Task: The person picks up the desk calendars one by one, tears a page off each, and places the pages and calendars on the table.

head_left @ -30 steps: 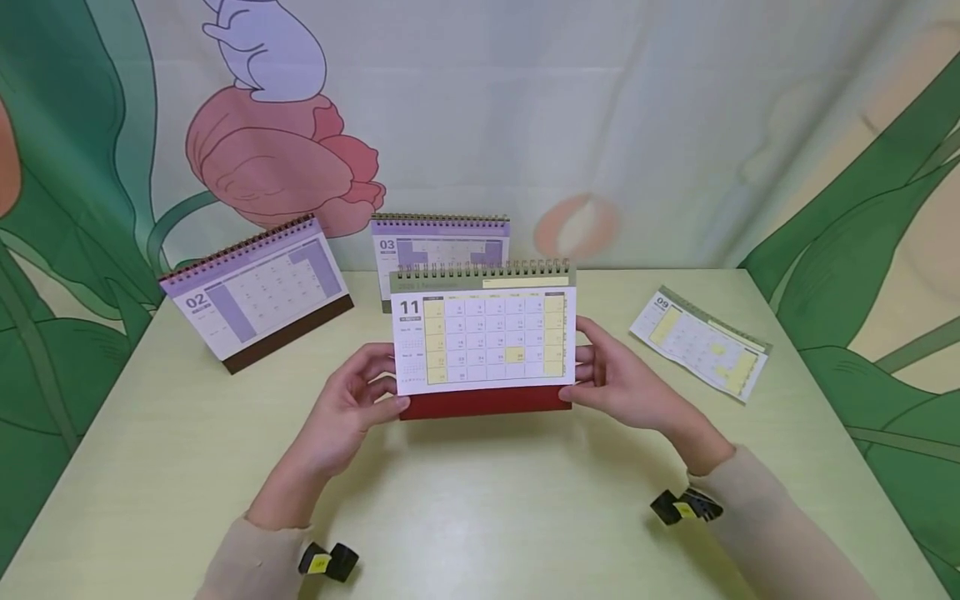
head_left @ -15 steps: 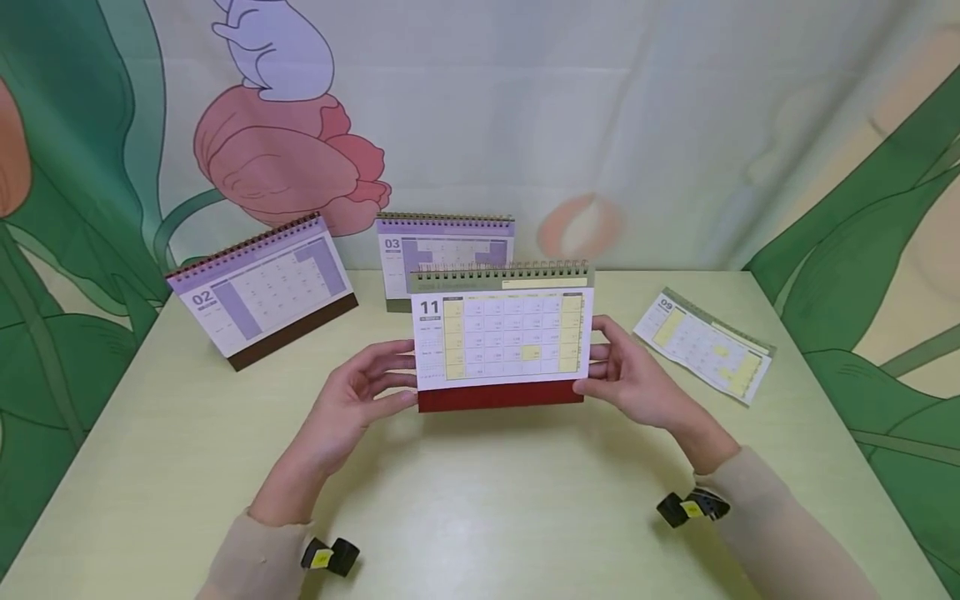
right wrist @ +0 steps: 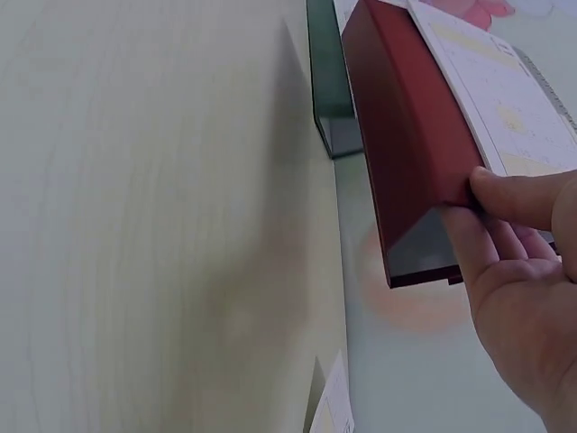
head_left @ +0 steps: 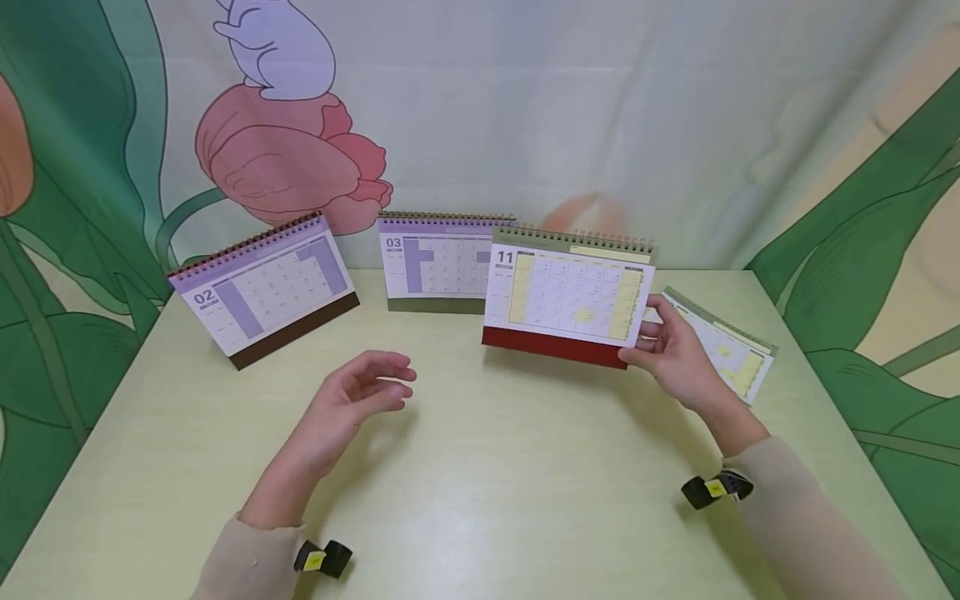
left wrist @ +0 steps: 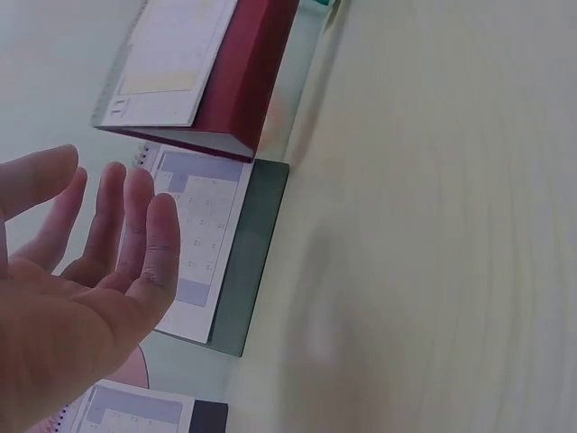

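Observation:
A desk calendar (head_left: 566,292) with a red base, turned to page 11, is held off the table by my right hand (head_left: 675,358). The thumb presses the front of its lower right corner and the fingers reach behind. In the right wrist view the red base (right wrist: 406,135) shows its hollow end. My left hand (head_left: 356,404) is apart from it, over the table's middle, fingers loosely bent with nothing in them. Behind the held calendar stands a purple calendar (head_left: 435,262) on page 03, its right part covered. Another purple calendar (head_left: 270,292), on page 02, stands at the left.
A loose calendar sheet (head_left: 731,346) lies on the right of the pale table (head_left: 487,500), partly hidden by my right hand. A printed curtain (head_left: 465,108) hangs along the back edge. A black wrist camera (head_left: 322,558) sits on each sleeve.
My left hand has let go of the red-based calendar and stays at left centre. My right hand has carried the calendar right and back, tilting it, so more of page 03 shows.

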Demonstrator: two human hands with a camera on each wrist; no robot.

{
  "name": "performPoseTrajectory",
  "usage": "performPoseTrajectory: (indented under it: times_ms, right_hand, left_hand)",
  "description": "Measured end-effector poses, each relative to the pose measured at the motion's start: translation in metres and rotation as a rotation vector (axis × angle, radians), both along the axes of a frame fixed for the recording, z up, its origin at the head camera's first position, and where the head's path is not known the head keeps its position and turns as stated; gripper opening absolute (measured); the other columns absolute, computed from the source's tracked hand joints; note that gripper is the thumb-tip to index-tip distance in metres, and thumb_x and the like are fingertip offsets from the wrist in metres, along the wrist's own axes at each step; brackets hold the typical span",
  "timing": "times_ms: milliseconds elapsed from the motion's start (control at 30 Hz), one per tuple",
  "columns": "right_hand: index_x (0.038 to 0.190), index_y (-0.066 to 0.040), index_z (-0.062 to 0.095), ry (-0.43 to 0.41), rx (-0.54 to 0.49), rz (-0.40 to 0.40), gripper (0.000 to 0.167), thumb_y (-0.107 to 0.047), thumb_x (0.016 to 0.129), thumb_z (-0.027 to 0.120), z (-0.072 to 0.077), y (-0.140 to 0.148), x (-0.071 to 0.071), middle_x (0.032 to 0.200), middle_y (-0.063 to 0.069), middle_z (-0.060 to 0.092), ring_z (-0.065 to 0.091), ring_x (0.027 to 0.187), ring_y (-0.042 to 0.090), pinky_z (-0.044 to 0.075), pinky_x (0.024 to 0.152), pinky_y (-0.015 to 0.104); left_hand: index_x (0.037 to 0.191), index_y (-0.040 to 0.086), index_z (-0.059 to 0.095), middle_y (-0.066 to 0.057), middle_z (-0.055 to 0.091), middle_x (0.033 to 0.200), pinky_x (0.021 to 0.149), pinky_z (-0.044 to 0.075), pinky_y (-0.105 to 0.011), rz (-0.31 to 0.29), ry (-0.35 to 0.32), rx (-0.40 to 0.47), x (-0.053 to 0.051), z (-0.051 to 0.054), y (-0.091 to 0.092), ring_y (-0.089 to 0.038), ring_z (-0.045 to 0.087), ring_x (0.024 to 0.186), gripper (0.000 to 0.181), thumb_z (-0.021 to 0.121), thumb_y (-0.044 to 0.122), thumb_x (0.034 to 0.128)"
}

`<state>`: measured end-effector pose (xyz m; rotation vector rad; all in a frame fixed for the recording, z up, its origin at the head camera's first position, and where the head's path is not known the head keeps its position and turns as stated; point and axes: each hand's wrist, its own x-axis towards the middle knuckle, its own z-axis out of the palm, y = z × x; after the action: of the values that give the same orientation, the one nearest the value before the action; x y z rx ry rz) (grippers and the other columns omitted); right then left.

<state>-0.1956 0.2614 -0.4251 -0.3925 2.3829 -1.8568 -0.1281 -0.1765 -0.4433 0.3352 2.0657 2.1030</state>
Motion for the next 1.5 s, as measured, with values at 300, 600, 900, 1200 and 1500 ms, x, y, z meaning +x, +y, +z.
performPoseTrajectory:
  times_ms: [300,600,900,1200,1500]
  right_hand:
    - [0.148,-0.006,0.035,-0.019,0.052,-0.135,0.067,0.016,0.092,0.063,-0.004,0.027,-0.016,0.139,0.029,0.056,0.069,0.110,0.029,0.059,0.083,0.030]
    - [0.148,-0.007,0.035,-0.021,0.056,-0.188,0.064,0.017,0.094,0.059,-0.014,0.034,-0.040,0.143,0.027,0.054,0.062,0.117,0.040,0.058,0.087,0.032]
    - [0.150,-0.006,0.033,-0.074,0.071,-0.246,0.064,0.018,0.094,0.055,-0.019,0.035,-0.066,0.146,0.026,0.052,0.062,0.115,0.030,0.057,0.090,0.031]
    - [0.147,-0.001,0.033,-0.085,0.069,-0.233,0.059,0.018,0.095,0.053,-0.031,0.032,-0.081,0.143,0.028,0.053,0.061,0.117,0.027,0.054,0.086,0.021]
    - [0.155,-0.002,0.028,-0.119,0.101,-0.250,0.065,0.017,0.097,0.049,-0.037,0.030,-0.088,0.145,0.027,0.051,0.058,0.124,0.029,0.052,0.090,0.023]
  left_hand:
    - [0.129,0.001,0.059,-0.022,0.062,0.124,0.092,0.057,-0.039,-0.004,-0.005,-0.024,0.002,-0.002,-0.003,-0.043,0.063,0.109,0.029,0.063,0.002,0.1001]
    - [0.129,0.000,0.059,-0.021,0.062,0.123,0.092,0.057,-0.040,-0.004,-0.019,-0.023,0.003,-0.001,-0.004,-0.043,0.063,0.109,0.029,0.063,0.001,0.0999]
    - [0.129,0.000,0.059,-0.022,0.062,0.123,0.091,0.057,-0.038,0.000,-0.028,-0.039,0.005,-0.001,-0.006,-0.044,0.062,0.109,0.029,0.063,0.002,0.1003]
    - [0.129,0.000,0.059,-0.021,0.062,0.123,0.091,0.057,-0.038,0.005,-0.034,-0.046,0.006,-0.002,-0.008,-0.043,0.063,0.109,0.029,0.063,0.003,0.1005]
    - [0.128,-0.001,0.059,-0.025,0.061,0.124,0.091,0.057,-0.038,0.002,-0.030,-0.038,0.006,-0.003,-0.009,-0.039,0.064,0.107,0.028,0.062,0.002,0.1007]
